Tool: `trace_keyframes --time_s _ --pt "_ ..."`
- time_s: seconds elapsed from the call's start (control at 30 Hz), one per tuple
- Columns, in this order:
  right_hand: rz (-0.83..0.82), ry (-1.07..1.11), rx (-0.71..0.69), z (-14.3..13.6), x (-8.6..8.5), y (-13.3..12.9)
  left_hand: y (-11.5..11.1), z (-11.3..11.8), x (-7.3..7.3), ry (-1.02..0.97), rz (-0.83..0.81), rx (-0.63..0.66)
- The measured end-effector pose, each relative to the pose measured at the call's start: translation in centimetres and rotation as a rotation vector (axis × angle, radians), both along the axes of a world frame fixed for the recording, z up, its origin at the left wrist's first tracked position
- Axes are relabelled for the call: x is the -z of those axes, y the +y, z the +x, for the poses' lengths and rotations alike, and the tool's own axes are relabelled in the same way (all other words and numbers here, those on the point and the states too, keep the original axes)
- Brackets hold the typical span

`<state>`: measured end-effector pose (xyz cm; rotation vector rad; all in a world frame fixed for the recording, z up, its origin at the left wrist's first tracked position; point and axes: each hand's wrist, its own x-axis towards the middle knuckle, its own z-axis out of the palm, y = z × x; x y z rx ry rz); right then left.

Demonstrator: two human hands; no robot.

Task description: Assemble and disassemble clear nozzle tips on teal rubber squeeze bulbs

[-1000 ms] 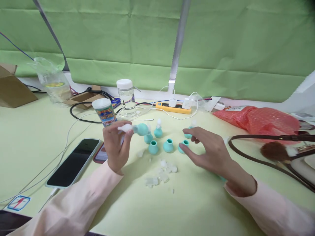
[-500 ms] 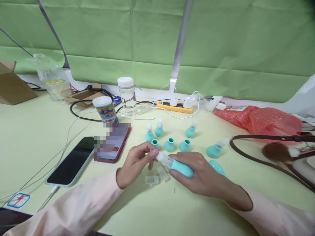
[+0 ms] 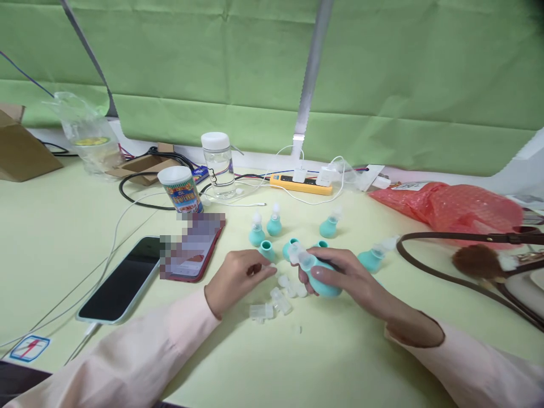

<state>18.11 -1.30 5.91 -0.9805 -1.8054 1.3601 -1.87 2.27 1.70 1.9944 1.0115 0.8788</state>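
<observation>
A teal rubber bulb [image 3: 324, 283] with a clear plastic top is gripped in my right hand [image 3: 352, 275], its top tilted up to the left. Thumb and fingertips of my left hand [image 3: 238, 277] are pinched together a little to the left of it; a small whitish bit may be between them. Under the hands lie clear plastic fittings [image 3: 281, 301] and small white pieces [image 3: 289, 285]. Several bulbs stand behind, among them an open-mouthed bulb [image 3: 266, 250] and a bulb with a clear top [image 3: 274, 225]. Another topped bulb [image 3: 371, 259] leans at the right.
Two phones, a black-screened one [image 3: 121, 280] and a red-cased one [image 3: 193, 252], lie at the left. A paper cup [image 3: 181, 190], a water bottle [image 3: 218, 167] and a yellow power strip [image 3: 301, 184] stand behind. At the right are a red plastic bag [image 3: 450, 212] and a brown strap [image 3: 442, 236].
My left hand has come away from the bulb's top. My right hand has turned the bulb more upright and lifted it slightly, uncovering white pieces on the table and hiding part of the bulbs behind.
</observation>
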Motion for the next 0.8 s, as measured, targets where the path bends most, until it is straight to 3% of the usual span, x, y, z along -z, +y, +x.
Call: trace_keyframes --time_s 0.07,0.13,0.3,0.37,0.47,0.57,0.8 --pt "-0.206 0.173 -0.043 -0.1 0.3 0.3 0.0 0.1 0.7 0.176 0.212 0.054" --pt "-0.355 0.297 -0.071 -0.3 0.8 0.3 -0.1 0.3 1.2 0.259 0.292 0.104" --pt "-0.510 0.366 -0.102 -1.0 1.5 -0.3 -1.0 0.3 0.6 0.136 0.343 0.018" --pt "-0.496 0.360 -0.074 -1.3 1.5 -0.5 -1.5 0.3 -0.1 -0.020 0.249 0.029" --pt "-0.371 0.305 0.039 -1.9 1.6 -0.8 -1.9 0.4 -0.8 -0.271 -0.045 0.070" --pt "-0.275 0.261 0.109 -2.4 1.9 -1.1 -2.0 0.7 -0.9 -0.448 -0.302 0.024" --pt "-0.291 0.295 0.102 -2.7 2.2 -1.5 -1.7 0.8 -0.7 -0.551 -0.548 0.054"
